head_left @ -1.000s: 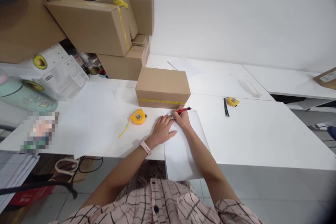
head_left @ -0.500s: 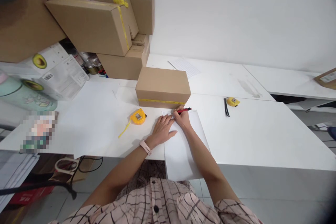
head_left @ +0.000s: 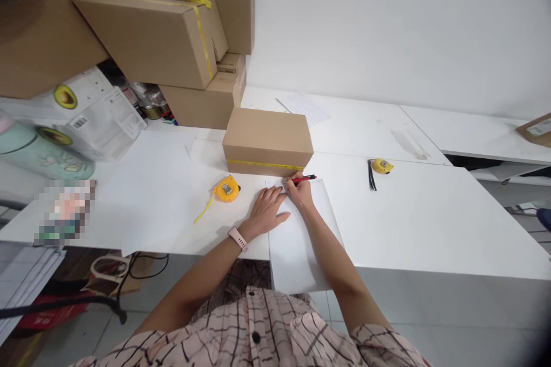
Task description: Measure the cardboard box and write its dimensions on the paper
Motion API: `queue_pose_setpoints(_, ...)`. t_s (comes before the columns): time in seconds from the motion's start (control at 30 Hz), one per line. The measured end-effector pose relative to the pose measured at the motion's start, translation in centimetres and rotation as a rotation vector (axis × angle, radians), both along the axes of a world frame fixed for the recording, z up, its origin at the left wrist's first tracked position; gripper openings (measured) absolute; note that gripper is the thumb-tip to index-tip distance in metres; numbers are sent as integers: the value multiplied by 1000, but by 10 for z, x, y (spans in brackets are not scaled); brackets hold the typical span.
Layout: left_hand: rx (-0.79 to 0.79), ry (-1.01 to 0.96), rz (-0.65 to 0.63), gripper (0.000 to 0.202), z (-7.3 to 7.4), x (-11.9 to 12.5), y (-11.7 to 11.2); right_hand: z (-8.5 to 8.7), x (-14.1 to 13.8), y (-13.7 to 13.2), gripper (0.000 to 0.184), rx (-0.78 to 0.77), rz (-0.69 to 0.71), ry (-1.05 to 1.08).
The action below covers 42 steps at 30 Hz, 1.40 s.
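My right hand is closed around a red and black pen, held near the top of a white sheet of paper. The pen's tip is hidden by my fingers. Flat on the paper's left side rests my left hand, fingers stretched out, a pale pink watch band on that wrist. The sheet hangs over the table's front edge. Just beyond my hands sits a closed cardboard box with yellow tape along its lower front. A yellow tape measure lies left of my left hand, its blade end sticking out.
A second tape measure with a black strap lies to the right. Stacked cardboard boxes fill the back left, near a white avocado-printed box and a mint bottle. Another large white sheet covers the left table.
My right hand and the pen have shifted very slightly to the right along the paper's top. My left hand stays in place.
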<state>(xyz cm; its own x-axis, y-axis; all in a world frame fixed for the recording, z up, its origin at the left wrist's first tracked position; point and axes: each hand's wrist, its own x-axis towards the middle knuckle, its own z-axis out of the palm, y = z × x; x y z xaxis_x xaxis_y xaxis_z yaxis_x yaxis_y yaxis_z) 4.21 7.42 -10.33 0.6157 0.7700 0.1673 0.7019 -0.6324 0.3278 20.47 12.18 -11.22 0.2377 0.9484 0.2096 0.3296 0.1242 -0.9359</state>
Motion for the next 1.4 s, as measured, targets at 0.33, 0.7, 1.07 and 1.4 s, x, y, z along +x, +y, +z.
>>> queue_pose_setpoints(0.33,-16,-29,-2,53,0,0,0,-1,0,0,18,-10,5,-26)
queue_pose_setpoints(0.7,2,-9,-6,54,0,-1,0,-6,3,2,11,-1,8,-22)
queue_pose_setpoints(1.07,-11,-16,0,53,-3,0,1,-2,2,0,14,-19,-10,-32)
queue_pose_setpoints(1.4,-16,-1,2,55,0,0,0,0,2,0,14,-14,-45,-19)
